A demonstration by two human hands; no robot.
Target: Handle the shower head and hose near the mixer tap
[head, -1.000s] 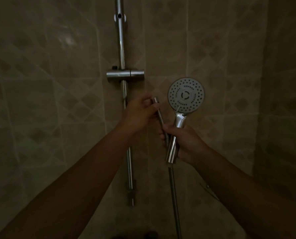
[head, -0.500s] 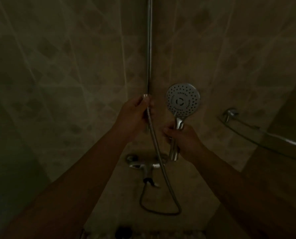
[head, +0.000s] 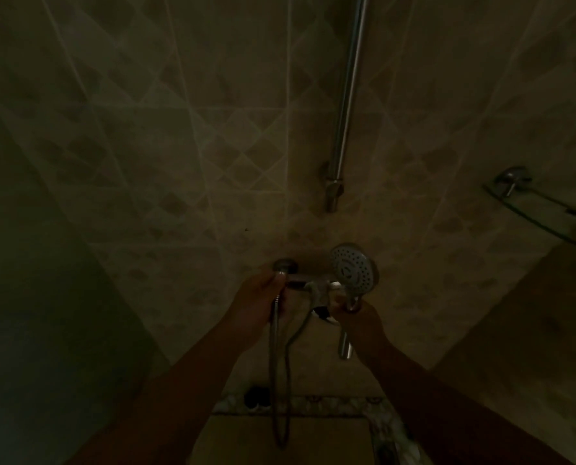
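Dimly lit, we note a shower corner of diamond-patterned wall tiles, with a chrome riser rail and a glass shelf cut off at the right edge. Our left hand curls round the free end of the metal hose; our right hand grips the handle of the shower head, spray face toward us. The mixer tap sits between them, half hidden. Floor details are too dark to read.
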